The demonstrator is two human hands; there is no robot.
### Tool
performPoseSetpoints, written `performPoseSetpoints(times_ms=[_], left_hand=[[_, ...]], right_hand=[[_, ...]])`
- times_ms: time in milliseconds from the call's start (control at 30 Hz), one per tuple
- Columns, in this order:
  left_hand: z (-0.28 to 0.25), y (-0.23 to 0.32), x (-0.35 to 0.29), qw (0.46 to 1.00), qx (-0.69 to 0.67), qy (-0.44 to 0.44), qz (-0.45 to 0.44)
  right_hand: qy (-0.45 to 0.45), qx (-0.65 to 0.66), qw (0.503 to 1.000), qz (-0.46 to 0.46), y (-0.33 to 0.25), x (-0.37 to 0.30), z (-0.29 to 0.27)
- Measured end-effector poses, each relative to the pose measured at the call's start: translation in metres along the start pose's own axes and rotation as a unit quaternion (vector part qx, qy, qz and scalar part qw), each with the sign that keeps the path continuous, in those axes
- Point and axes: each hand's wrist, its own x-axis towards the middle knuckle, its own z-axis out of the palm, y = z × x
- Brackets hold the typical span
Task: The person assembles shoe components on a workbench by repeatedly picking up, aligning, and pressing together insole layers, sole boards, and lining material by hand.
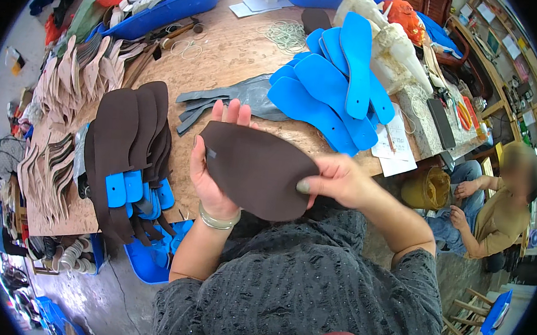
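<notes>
A broad, rounded dark brown insole piece (252, 172) is held up before my chest, over the table's near edge. My left hand (216, 192) cups it from behind, palm up, with the thumb along its left edge and fingertips showing above. At its right end, my right hand (337, 181) pinches it between thumb and fingers. Beyond it lies a fanned pile of bright blue insoles (324, 84), next to some grey strips (208, 98). To the left, dark brown pieces (117, 129) overlap in a stack, with blue insoles (125, 188) among their near ends.
Rows of pale insole-shaped pieces (91, 74) cover the table's left side. A blue bin (149, 265) stands below the near edge. Farther back are a hammer (173, 35), string (287, 35) and a blue tray (173, 11). A seated person (495, 214) works at the right beside a yellowish bucket (426, 188).
</notes>
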Motion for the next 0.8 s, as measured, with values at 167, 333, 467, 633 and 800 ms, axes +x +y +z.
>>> performPoseSetpoints(times_ms=[167,333,467,633,800], left_hand=[[-0.059,0.029,-0.024,0.992,-0.024,0.128,-0.002],[-0.06,0.026,-0.074,0.955,0.234,0.169,-0.066],[-0.083,0.036,-0.092,0.78,0.624,0.042,-0.026],[-0.094,0.044,-0.091,0.686,0.728,-0.012,0.015],[-0.09,0.05,-0.082,0.698,0.715,-0.039,-0.027]], right_hand=[[0.098,-0.162,0.969,-0.16,-0.088,0.035,-0.018],[0.058,-0.467,0.856,-0.213,-0.192,0.117,-0.058],[0.095,-0.642,0.737,-0.188,-0.252,0.221,-0.132],[0.222,-0.7,0.657,-0.17,-0.289,0.326,-0.186],[0.324,-0.886,0.22,-0.248,-0.287,0.374,-0.253]])
